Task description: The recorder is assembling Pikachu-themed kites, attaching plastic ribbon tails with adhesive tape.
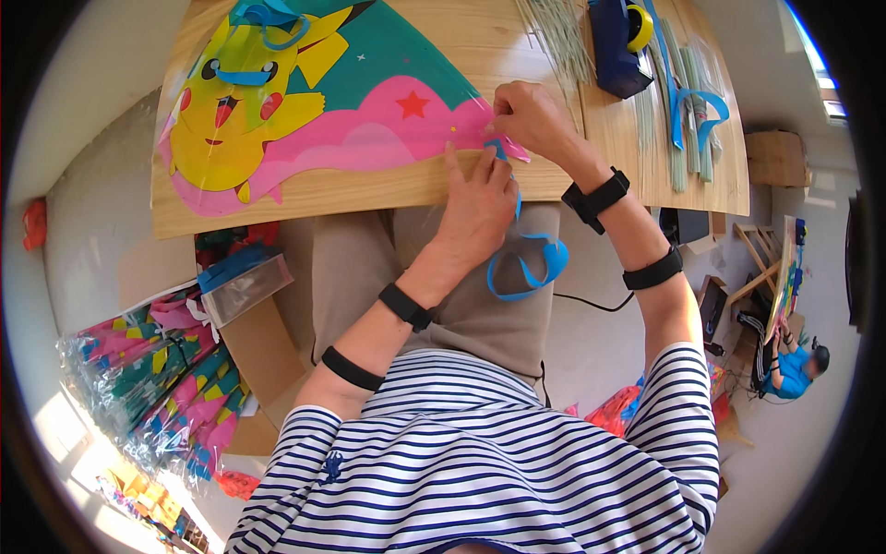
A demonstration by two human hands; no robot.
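A printed kite sheet [365, 115], pink and green with a large yellow cartoon figure, lies flat on the wooden table. At its right-hand corner my left hand [475, 208] pinches a blue ribbon [554, 263] against the pink edge, index finger stretched over the sheet. The ribbon hangs in loops past the table edge, above my lap. Just to the right, my right hand [537, 118] is closed, its fingertips pinched together at the same corner; what they grip is too small to make out. More blue ribbon [277, 23] lies across the sheet's far left part.
Bundles of thin pale rods [683, 120] and a dark blue tape dispenser [616, 55] with yellow tape stand at the table's right. Below left, an open cardboard box [263, 346] sits beside plastic-wrapped colourful sheets [157, 369]. Another person [794, 369] works far right.
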